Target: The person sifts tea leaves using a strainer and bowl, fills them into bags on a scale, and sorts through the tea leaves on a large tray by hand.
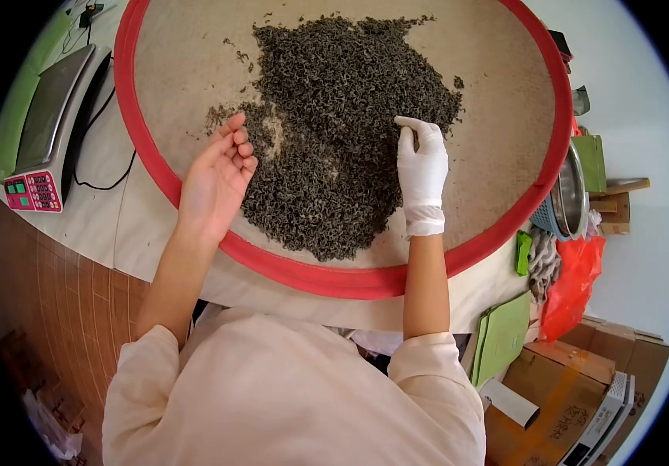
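Observation:
Dark, curled dried tea leaves (334, 101) lie heaped on a round, red-rimmed tray (498, 147). My left hand (219, 182), bare, hovers at the heap's left edge, palm turned inward. Its fingers are loosely bent, and nothing shows in the palm. On the heap's right side is my right hand (424, 167), in a white glove. Thumb and index fingertip come close together in a pinch there. Whether a leaf sits between them is too small to see.
A digital scale (55, 116) stands left of the tray, with a black cable beside it. Metal and blue bowls (570, 194), a red bag (575, 287) and green packets (503, 334) lie to the right. Cardboard boxes (552, 396) are stacked at lower right.

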`<state>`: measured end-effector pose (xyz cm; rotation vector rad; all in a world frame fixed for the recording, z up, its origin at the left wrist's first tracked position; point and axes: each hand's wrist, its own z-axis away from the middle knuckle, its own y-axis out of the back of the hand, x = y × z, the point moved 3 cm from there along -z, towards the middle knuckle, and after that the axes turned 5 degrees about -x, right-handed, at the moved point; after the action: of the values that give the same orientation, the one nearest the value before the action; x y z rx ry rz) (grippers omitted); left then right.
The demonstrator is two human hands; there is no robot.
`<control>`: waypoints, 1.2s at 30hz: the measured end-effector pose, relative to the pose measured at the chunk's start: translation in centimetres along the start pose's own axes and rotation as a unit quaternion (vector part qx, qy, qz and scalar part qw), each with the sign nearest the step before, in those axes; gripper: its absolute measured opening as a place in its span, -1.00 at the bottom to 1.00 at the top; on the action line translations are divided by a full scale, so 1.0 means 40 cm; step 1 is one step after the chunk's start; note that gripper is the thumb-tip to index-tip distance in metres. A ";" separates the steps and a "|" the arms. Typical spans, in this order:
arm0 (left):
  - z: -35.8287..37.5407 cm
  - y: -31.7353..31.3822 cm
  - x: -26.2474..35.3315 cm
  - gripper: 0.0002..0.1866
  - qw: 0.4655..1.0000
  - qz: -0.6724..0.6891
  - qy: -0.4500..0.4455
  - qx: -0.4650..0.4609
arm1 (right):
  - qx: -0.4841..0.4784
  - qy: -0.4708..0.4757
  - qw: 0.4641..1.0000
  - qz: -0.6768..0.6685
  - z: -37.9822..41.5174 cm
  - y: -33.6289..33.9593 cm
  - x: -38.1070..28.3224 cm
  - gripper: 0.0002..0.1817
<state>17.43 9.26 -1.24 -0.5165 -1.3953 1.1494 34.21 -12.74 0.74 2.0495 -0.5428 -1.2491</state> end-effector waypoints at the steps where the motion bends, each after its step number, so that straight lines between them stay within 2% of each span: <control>1: 0.001 0.001 -0.001 -0.72 1.000 0.000 0.001 0.000 | 0.000 -0.012 1.000 0.003 0.000 0.000 0.012 -0.83; 5: 0.001 0.005 -0.005 -0.72 1.000 -0.004 0.000 0.007 | -0.060 -0.034 0.997 0.022 0.002 -0.006 0.006 -0.77; 13: -0.002 0.003 -0.007 -0.72 1.000 -0.003 0.003 0.000 | -0.088 -0.006 0.993 0.074 0.012 -0.047 0.026 -0.76; 15: -0.001 0.001 -0.007 -0.73 1.000 0.000 0.006 -0.001 | -0.066 -0.026 0.997 0.008 0.013 -0.038 0.029 -0.79; 16: 0.000 0.001 -0.006 -0.73 1.000 0.001 0.004 -0.001 | -0.066 -0.025 0.997 0.008 0.013 -0.031 0.026 -0.79; 19: -0.001 0.002 -0.009 -0.73 1.000 -0.001 0.009 -0.004 | -0.071 -0.113 0.991 -0.003 0.007 -0.002 0.022 -0.80; 20: -0.004 0.007 -0.012 -0.72 1.000 0.005 0.019 -0.008 | -0.071 -0.112 0.991 -0.003 0.005 0.000 0.027 -0.80; 23: -0.005 0.005 -0.018 -0.69 0.998 0.006 0.051 -0.023 | -0.043 -0.142 0.982 -0.116 0.003 0.005 0.033 -0.83; 24: -0.003 0.001 -0.022 -0.65 0.997 0.001 0.071 -0.034 | -0.044 -0.140 0.982 -0.116 0.001 0.011 0.019 -0.83; 26: 0.001 -0.016 -0.025 -0.62 0.995 -0.014 0.094 -0.033 | -0.039 -0.139 0.962 -0.231 0.004 0.022 -0.016 -0.87; 28: 0.007 -0.037 -0.028 -0.59 0.992 -0.029 0.116 -0.031 | -0.097 -0.090 0.945 -0.298 0.013 0.016 -0.069 -0.90; 30: 0.015 -0.059 -0.034 -0.54 0.982 -0.053 0.168 -0.075 | -0.163 -0.046 0.928 -0.333 0.036 -0.001 -0.152 -0.88; 32: 0.010 -0.042 -0.045 -0.50 0.979 -0.032 0.192 -0.067 | -0.261 -0.010 0.907 -0.331 0.070 -0.040 -0.203 -0.82; 33: 0.010 -0.033 -0.050 -0.49 0.977 0.002 0.203 -0.071 | -0.290 0.007 0.918 -0.271 0.078 -0.049 -0.229 -0.78; 34: 0.012 -0.029 -0.051 -0.48 0.973 0.037 0.214 -0.075 | -0.299 0.011 0.919 -0.255 0.082 -0.064 -0.235 -0.78; 36: 0.016 -0.029 -0.044 -0.49 0.972 0.047 0.222 -0.054 | -0.175 0.128 0.957 -0.192 0.065 -0.086 -0.225 -0.77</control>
<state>17.56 7.08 -1.00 -0.8689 -1.0534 0.9603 27.83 -5.38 2.93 2.0160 0.1984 -1.1624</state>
